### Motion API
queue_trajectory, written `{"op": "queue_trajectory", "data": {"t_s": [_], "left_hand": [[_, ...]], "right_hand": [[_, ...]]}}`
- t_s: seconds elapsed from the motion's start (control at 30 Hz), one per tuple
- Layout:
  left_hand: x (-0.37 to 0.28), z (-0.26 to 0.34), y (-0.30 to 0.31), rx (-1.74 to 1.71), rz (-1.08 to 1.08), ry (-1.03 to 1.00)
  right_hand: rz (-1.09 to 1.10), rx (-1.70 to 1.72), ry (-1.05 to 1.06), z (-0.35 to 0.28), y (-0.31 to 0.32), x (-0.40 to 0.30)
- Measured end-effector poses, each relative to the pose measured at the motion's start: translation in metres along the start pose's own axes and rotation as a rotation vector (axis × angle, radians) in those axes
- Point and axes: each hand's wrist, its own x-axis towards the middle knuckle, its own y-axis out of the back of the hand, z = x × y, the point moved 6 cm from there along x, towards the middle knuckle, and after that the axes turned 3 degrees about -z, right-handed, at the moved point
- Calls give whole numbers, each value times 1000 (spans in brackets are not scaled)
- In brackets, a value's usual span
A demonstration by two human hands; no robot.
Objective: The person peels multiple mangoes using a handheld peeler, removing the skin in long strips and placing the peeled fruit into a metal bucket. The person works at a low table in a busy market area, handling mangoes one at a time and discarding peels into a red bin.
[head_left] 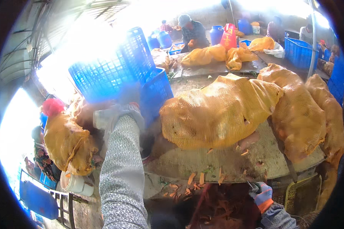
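Observation:
My left arm, in a grey knit sleeve, reaches away from me, with a whitish cuff at its end. My left hand (129, 93) is a blur in front of a blue plastic crate (157, 93); its fingers and any grip cannot be made out. Low on the right, my right hand (261, 194) wears a grey, blue and orange work glove. It is closed around a small tool with a thin metal tip (250, 184), partly hidden by the fingers. Between and beyond my hands, a full orange mesh sack (218, 114) lies on the worktable (218, 164).
More filled mesh sacks (298, 114) lie on the right, and another (67, 143) stands at left. Orange peelings (202, 178) lie along the near table edge. A white bucket (77, 183) stands lower left. People (195, 34) sit beyond, among blue barrels (216, 34).

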Motion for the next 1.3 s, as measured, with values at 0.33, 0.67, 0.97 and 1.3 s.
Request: {"op": "queue_trajectory", "data": {"t_s": [0.33,0.67,0.97,1.3], "left_hand": [[64,3,-33,170,-12,146],[42,-18,-30,106,228,178],[-111,129,55,-440,204,-270],[-283,99,-13,-1730,-172,290]], "right_hand": [[-39,150,-49,-8,4,28],[210,-15,272,-19,9,48],[405,659,624,-205,88,195],[153,387,906,-397,154,202]]}}
